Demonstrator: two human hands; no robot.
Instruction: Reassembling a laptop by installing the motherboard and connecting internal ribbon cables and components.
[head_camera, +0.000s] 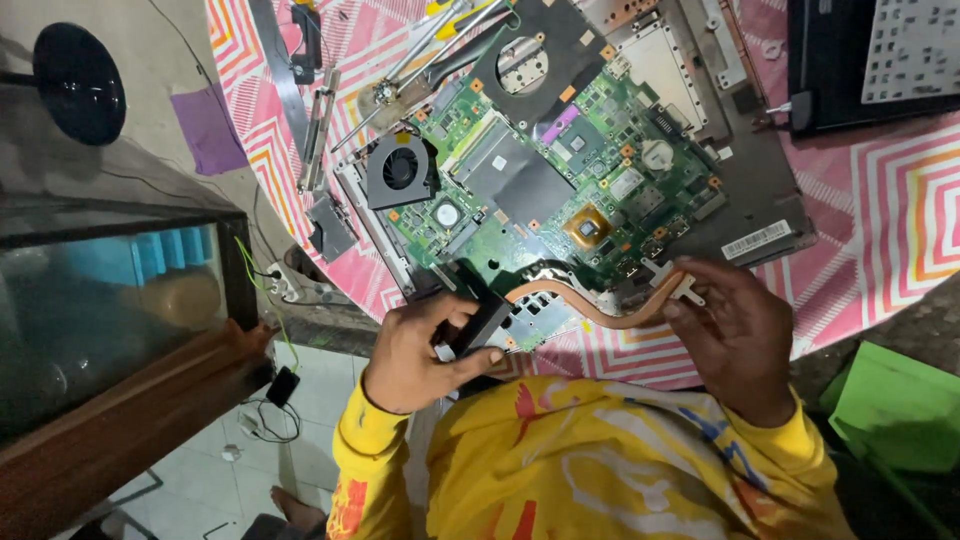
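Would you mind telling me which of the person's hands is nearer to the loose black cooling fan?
Left. The left hand grips the heat pipe's black fin end just below the cooling fan; the right hand holds the copper end, farther right.

A white rectangular label with black bars sits on the dark grey laptop base, near its corner closest to the person, lying slantwise. A small white sticker sits on the black cover at the middle of the green board. No packages, signs or screens show.
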